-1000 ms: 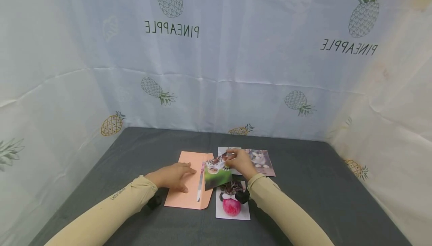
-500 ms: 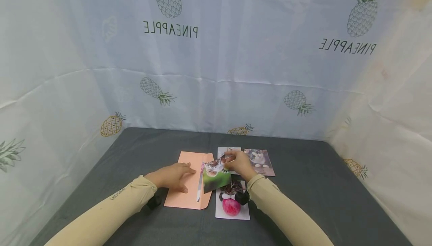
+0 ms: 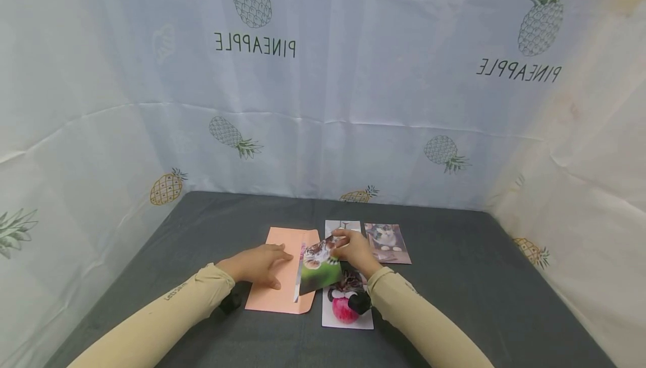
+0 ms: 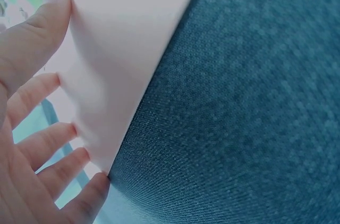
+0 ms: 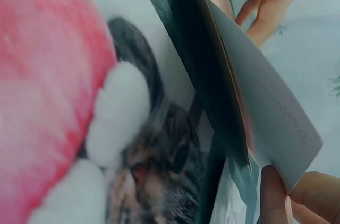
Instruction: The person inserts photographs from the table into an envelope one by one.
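An orange-pink envelope lies on the dark table, its flap side to the right. My left hand rests on it with spread fingers, and the left wrist view shows the fingertips touching the paper. In my right hand a tiger picture card is pinched by its upper right part. The card is tilted, its left edge at the envelope's right-side opening; how far it is inside cannot be told. The card's pale back shows in the right wrist view. A white-edged strip with pink lies at the opening, mostly hidden behind the card.
Below my right hand lies a kitten card with a pink ball. A cat card lies at the back right, beside another card partly hidden by my right hand. White pineapple-print cloth hangs around the table.
My right hand has moved slightly left and toward me, bringing the tiger card further over the envelope's right side. My left hand has stayed in place on the envelope.
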Demonstrator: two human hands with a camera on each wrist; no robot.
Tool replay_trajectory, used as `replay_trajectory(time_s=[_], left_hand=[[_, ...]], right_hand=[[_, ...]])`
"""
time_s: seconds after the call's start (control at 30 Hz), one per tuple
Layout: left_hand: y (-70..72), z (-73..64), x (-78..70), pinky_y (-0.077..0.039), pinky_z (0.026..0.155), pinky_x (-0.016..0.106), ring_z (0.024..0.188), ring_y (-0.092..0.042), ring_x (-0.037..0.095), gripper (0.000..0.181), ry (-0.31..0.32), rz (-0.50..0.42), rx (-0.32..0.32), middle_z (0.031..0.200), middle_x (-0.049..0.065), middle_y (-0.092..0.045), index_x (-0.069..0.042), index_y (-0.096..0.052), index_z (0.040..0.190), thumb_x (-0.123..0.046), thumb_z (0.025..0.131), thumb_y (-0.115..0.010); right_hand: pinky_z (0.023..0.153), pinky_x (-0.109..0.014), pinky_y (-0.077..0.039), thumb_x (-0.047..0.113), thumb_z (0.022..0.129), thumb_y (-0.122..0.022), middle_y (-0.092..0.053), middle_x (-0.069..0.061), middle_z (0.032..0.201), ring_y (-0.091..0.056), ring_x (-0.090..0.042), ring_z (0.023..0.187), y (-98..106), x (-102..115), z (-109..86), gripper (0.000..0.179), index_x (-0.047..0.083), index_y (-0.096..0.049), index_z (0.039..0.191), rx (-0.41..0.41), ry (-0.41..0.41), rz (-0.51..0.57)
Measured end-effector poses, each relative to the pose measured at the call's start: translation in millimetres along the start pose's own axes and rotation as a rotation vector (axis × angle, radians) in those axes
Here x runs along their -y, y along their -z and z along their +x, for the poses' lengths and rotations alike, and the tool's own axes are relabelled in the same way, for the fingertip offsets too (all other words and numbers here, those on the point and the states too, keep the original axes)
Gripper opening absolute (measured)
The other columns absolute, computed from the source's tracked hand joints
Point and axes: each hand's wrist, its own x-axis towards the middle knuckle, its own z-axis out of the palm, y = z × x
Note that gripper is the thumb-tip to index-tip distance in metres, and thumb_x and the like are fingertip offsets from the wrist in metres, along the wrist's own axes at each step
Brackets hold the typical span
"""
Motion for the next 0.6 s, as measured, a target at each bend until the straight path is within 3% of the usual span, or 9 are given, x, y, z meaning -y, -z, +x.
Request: replay_trajectory(time_s=[0.3, 0.6], left_hand=[[1.0, -1.4, -2.8, -0.036, 0.109, 0.051, 0.140, -0.037, 0.036, 0.065, 0.015, -0.004, 0.003, 0.150, 0.018, -0.042, -0.015, -0.059, 0.133, -0.031, 0.075, -0.082], [-0.1, -2.1, -1.7, -0.036, 0.109, 0.051, 0.140, -0.037, 0.036, 0.065, 0.013, -0.011, 0.001, 0.149, 0.018, -0.042, -0.015, -0.059, 0.134, -0.030, 0.075, -0.082]], right_hand=[[0.065, -0.028, -0.055, -0.003, 0.076, -0.074, -0.064, -0.014, 0.088, -0.060, -0.014, 0.066, -6, -7, -2.8, 0.052, -0.003, -0.060, 0.126, -0.023, 0.035, 0.023], [0.067, -0.030, -0.057, -0.004, 0.080, -0.071, -0.060, -0.014, 0.090, -0.060, -0.014, 0.069, -10, -8, -12.1, 0.054, -0.005, -0.055, 0.132, 0.013, 0.034, 0.034]])
